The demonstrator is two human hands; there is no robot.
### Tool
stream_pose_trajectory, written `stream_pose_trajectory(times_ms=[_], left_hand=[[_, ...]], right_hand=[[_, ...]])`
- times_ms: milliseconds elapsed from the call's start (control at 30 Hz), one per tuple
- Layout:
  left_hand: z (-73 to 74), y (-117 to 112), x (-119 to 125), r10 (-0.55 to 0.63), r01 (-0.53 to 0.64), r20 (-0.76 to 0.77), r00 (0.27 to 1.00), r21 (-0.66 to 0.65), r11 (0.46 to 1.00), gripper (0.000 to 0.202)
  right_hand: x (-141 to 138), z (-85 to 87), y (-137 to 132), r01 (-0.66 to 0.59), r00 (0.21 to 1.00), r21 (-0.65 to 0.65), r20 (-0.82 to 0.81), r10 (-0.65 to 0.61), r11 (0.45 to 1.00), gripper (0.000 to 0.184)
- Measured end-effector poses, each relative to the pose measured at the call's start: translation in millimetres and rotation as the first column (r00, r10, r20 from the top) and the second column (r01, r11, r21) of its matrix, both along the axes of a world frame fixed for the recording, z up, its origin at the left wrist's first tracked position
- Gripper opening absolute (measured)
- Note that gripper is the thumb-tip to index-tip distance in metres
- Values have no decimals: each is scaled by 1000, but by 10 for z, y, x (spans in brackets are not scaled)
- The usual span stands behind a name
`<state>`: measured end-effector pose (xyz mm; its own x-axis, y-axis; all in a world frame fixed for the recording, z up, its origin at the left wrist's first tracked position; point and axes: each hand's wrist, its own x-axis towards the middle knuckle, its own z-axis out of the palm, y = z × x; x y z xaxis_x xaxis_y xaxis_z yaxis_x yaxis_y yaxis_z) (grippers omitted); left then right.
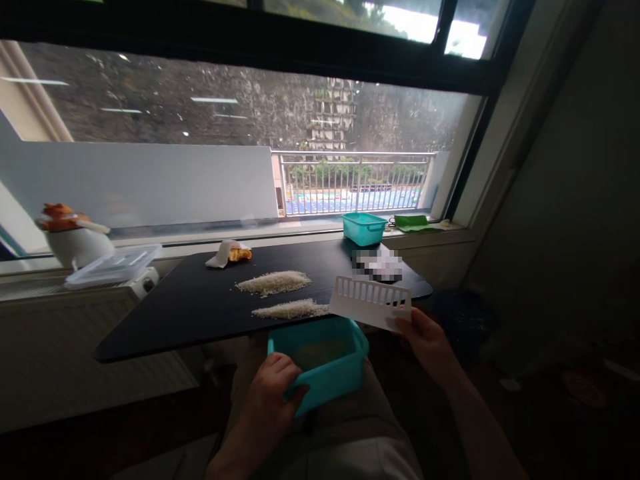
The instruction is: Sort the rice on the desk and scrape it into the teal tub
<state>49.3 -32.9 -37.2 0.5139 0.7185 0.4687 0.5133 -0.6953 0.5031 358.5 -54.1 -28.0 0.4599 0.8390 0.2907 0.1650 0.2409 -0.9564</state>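
My left hand point(273, 393) grips the near rim of a teal plastic basket point(330, 373), held just below the front edge of a black table point(165, 313); some grains lie inside it. My right hand point(425, 340) holds a white slotted plastic scraper point(370, 303) by its lower right corner, its edge beside the nearer pile of rice point(290, 309). A second, larger rice pile point(274, 282) lies further back on the table.
A second teal basket point(363, 228) stands at the table's far right by the window sill. A crumpled tissue with something orange point(230, 254) lies at the back. A clear plastic lid point(115, 265) and a white figurine point(73, 237) sit to the left. A green cloth point(413, 223) lies on the sill.
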Motion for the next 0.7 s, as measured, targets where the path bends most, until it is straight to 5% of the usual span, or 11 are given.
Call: stream_pose_trajectory(times_ms=[700], left_hand=[[132, -31, -62, -24, 24, -14, 1000, -31, 999, 23]], right_hand=[[-52, 69, -8, -32, 999, -10, 14, 32, 999, 41]])
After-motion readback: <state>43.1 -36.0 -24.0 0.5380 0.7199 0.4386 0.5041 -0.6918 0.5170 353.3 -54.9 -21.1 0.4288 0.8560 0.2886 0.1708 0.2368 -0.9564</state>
